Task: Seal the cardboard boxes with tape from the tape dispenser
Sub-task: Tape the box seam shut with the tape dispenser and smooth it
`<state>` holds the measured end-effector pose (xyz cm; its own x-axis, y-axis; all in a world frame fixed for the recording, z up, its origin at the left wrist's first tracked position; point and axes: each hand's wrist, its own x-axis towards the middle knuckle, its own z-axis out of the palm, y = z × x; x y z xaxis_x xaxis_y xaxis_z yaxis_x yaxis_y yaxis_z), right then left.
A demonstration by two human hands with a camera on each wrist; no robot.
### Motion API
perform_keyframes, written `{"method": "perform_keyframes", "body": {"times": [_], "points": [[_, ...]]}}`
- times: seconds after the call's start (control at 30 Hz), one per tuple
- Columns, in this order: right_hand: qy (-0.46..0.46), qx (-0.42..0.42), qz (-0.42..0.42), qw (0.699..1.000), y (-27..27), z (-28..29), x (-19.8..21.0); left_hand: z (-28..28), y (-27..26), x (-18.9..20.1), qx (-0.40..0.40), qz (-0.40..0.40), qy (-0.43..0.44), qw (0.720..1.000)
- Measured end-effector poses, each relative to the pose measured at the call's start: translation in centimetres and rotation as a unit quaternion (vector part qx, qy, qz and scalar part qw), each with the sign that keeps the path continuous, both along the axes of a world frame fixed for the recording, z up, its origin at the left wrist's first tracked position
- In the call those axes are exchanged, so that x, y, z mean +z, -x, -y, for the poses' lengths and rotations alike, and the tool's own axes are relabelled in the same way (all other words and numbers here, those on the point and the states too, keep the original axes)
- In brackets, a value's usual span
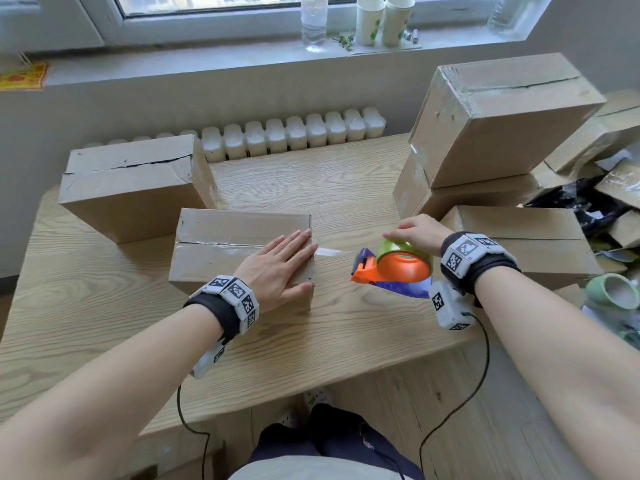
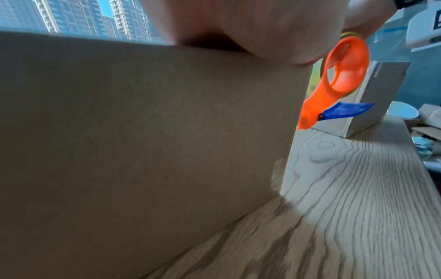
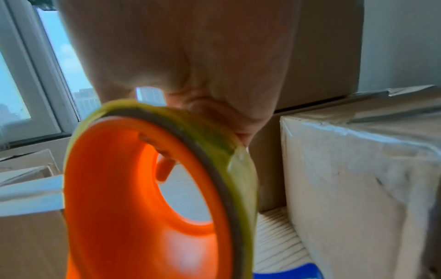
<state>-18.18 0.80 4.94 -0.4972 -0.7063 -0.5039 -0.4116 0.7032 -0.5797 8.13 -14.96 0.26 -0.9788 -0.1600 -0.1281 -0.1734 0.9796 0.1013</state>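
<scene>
A small cardboard box (image 1: 221, 244) lies at the middle of the wooden table (image 1: 311, 341), with clear tape along its top seam. My left hand (image 1: 280, 261) lies flat on the box's right end, fingers straight. A short strip of tape (image 1: 329, 251) sticks out past the box's right edge. My right hand (image 1: 415, 233) grips the orange tape dispenser (image 1: 394, 268) by its yellow-green roll, held above the table just right of the box. The box side (image 2: 143, 141) fills the left wrist view, with the dispenser (image 2: 339, 75) beyond. The roll (image 3: 162, 188) fills the right wrist view.
A larger box (image 1: 135, 185) stands at the back left. Two stacked boxes (image 1: 498, 119) and a lower box (image 1: 526, 244) crowd the right side. Cardboard scraps and a green tape roll (image 1: 609, 289) lie off the table's right. A radiator and windowsill with cups sit behind.
</scene>
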Motion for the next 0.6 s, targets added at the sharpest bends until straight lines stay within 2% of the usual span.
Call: {"method": "perform_keyframes", "body": {"times": [0.17, 0.43, 0.6], "points": [[-0.038, -0.012, -0.049, 0.998, -0.7, -1.3, 0.1, 0.0, -0.2, 0.1, 0.005, 0.007, -0.005, 1.000], [-0.071, 0.021, -0.035, 0.997, -0.7, -1.2, 2.0, -2.3, 1.3, 0.4, 0.049, 0.016, 0.031, 0.998], [-0.028, -0.010, -0.037, 0.999, -0.6, -1.0, 2.8, -2.2, 1.5, 0.1, 0.054, 0.010, -0.001, 0.999]]}}
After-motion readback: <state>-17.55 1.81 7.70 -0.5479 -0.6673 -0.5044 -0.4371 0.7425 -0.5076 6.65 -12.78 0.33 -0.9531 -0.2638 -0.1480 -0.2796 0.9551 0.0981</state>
